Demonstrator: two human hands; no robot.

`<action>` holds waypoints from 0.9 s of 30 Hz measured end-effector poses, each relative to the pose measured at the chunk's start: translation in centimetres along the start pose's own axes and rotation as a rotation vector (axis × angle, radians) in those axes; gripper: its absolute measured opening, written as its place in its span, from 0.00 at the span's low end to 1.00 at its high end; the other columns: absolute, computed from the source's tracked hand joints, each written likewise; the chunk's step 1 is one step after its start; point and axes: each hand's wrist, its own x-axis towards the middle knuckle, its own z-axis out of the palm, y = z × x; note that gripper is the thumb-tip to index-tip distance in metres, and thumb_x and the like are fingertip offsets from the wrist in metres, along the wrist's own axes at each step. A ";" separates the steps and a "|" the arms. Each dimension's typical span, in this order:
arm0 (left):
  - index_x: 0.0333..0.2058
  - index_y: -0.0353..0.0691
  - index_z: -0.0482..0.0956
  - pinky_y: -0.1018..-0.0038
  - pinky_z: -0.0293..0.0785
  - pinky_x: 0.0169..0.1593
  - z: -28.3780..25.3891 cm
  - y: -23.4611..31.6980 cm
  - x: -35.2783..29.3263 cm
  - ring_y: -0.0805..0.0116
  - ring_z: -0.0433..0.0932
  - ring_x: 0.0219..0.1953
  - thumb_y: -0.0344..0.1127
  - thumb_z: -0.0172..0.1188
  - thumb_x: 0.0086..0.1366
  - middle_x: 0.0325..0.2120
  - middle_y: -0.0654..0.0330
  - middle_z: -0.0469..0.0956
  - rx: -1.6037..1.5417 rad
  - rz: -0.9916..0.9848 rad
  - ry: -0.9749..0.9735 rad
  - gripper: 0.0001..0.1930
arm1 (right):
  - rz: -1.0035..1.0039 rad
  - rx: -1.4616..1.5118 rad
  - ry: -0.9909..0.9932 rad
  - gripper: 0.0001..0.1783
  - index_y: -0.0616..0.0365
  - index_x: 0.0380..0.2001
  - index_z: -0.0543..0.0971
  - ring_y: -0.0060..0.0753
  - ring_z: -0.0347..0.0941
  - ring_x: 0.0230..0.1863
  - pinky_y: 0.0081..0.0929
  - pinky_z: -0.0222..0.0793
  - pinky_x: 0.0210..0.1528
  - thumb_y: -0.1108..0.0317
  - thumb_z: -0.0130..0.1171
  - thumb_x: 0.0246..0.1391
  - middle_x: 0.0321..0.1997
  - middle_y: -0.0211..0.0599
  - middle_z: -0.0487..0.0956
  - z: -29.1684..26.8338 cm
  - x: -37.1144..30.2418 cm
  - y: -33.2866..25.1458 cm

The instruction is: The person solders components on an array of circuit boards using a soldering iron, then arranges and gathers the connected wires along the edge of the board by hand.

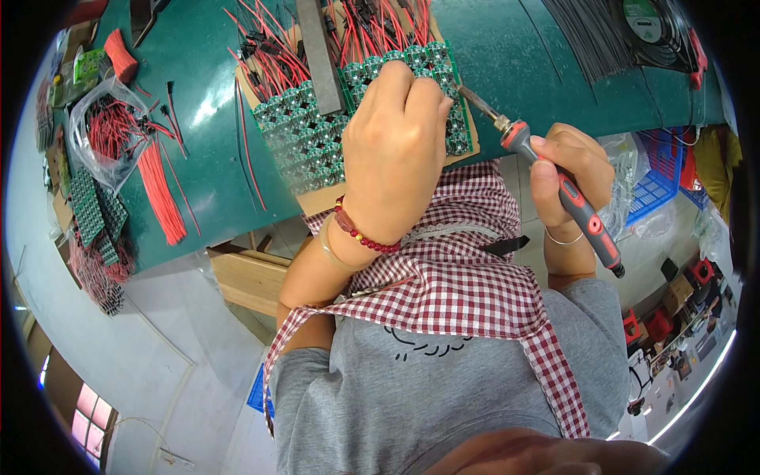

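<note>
My right hand (574,170) grips a grey and red soldering iron (518,138). Its metal tip is close to the right edge of a green circuit board panel (297,138), beside my left fingers. My left hand (397,134) is closed over the panel, fingertips pinched together; whatever they hold is hidden beneath the hand. Many small square boards make up the panel, which lies on a brown cardboard sheet (475,148). Red and black wires with black connectors (273,43) fan out along its far side. Across the panel lies a flat grey bar (321,63).
On the green table (206,47) at left are a plastic bag of wires (111,138), a red wire bundle (161,194) and stacked circuit boards (87,206). A spool (641,22) and dark thin rods (586,39) lie far right. A blue crate (655,186) stands below the table's right side.
</note>
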 end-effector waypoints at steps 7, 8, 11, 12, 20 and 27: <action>0.25 0.35 0.76 0.65 0.70 0.27 -0.1 0.0 0.5 0.55 0.75 0.24 0.25 0.68 0.52 0.24 0.55 0.71 -0.016 -0.003 -0.044 0.07 | -0.025 -0.015 -0.047 0.06 0.68 0.27 0.79 0.30 0.65 0.11 0.26 0.59 0.15 0.77 0.59 0.42 0.14 0.36 0.71 -0.2 0.5 -0.3; 0.25 0.35 0.76 0.65 0.70 0.27 -0.1 0.1 0.5 0.55 0.75 0.24 0.25 0.67 0.53 0.24 0.55 0.71 -0.028 -0.002 -0.041 0.07 | -0.024 -0.016 -0.047 0.06 0.68 0.27 0.79 0.30 0.65 0.11 0.26 0.59 0.15 0.77 0.59 0.42 0.14 0.36 0.71 -0.3 0.5 -0.3; 0.25 0.35 0.76 0.65 0.71 0.27 -0.1 0.1 0.7 0.55 0.75 0.24 0.25 0.67 0.53 0.24 0.55 0.71 -0.045 0.010 -0.041 0.07 | -0.003 -0.002 -0.010 0.07 0.68 0.27 0.79 0.31 0.65 0.11 0.26 0.60 0.15 0.77 0.60 0.42 0.15 0.36 0.71 -0.5 0.3 -0.4; 0.25 0.35 0.76 0.65 0.71 0.27 -0.1 0.1 0.7 0.55 0.75 0.24 0.25 0.67 0.53 0.24 0.55 0.71 -0.042 0.010 -0.041 0.07 | -0.004 -0.009 -0.014 0.07 0.67 0.28 0.79 0.31 0.65 0.11 0.26 0.61 0.16 0.76 0.60 0.42 0.15 0.36 0.71 -0.4 0.3 -0.2; 0.24 0.35 0.76 0.66 0.72 0.27 0.1 0.3 1.1 0.55 0.75 0.23 0.25 0.66 0.54 0.24 0.55 0.72 -0.036 -0.017 -0.070 0.06 | 0.011 -0.040 -0.006 0.06 0.67 0.27 0.79 0.31 0.66 0.12 0.27 0.62 0.16 0.76 0.60 0.44 0.15 0.36 0.72 -0.1 0.0 -0.4; 0.24 0.34 0.77 0.67 0.71 0.27 0.3 0.1 1.1 0.58 0.75 0.23 0.24 0.66 0.53 0.23 0.56 0.72 -0.051 -0.029 -0.057 0.05 | -0.001 -0.029 -0.016 0.06 0.68 0.27 0.79 0.31 0.66 0.11 0.27 0.61 0.16 0.75 0.60 0.45 0.14 0.35 0.70 -0.2 0.2 -0.3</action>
